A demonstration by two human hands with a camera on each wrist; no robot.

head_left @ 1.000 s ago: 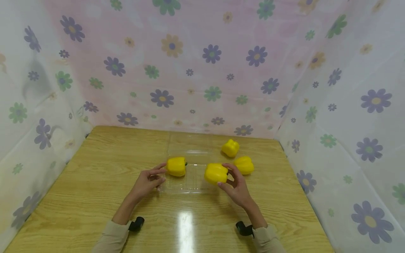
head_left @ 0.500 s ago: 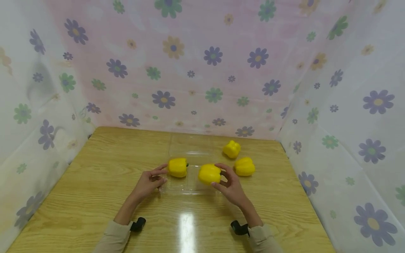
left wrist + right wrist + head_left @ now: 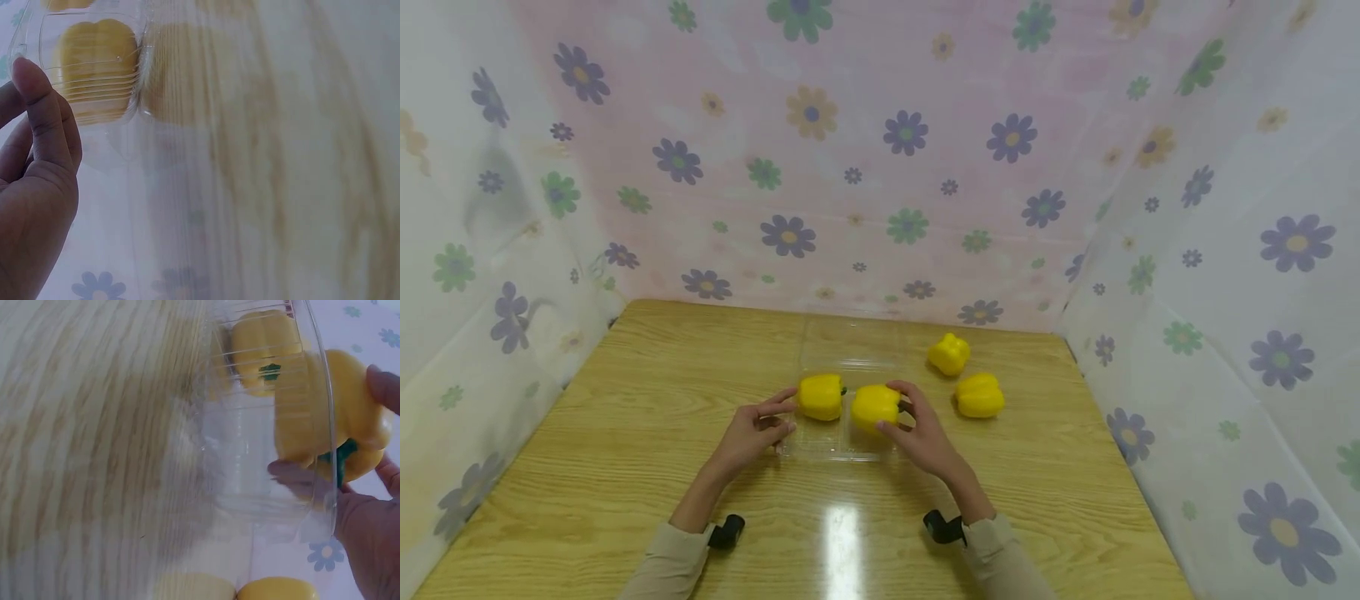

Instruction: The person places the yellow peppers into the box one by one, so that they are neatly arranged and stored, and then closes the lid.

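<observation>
A clear plastic clamshell container [image 3: 850,456] lies on the table, its lid [image 3: 853,340] folded back towards the wall. One yellow bell pepper [image 3: 820,397] rests in its left part, green stem to the right. My left hand [image 3: 747,433] holds the container's left edge; the left wrist view shows the thumb [image 3: 31,78] at the rim. My right hand [image 3: 925,433] grips a second yellow bell pepper [image 3: 871,407] between thumb and fingers, over the right part of the container. In the right wrist view this pepper [image 3: 353,394] shows partly above the rim, partly through the clear wall.
Two more yellow bell peppers, a farther one [image 3: 950,355] and a nearer one [image 3: 980,395], lie on the wooden table [image 3: 685,350] right of the container. Flower-patterned cloth [image 3: 880,183] surrounds the table at the back and sides.
My right hand has moved left with its bell pepper, from the container's right edge to over the inside, near the first pepper. The left hand stays at the container's edge.
</observation>
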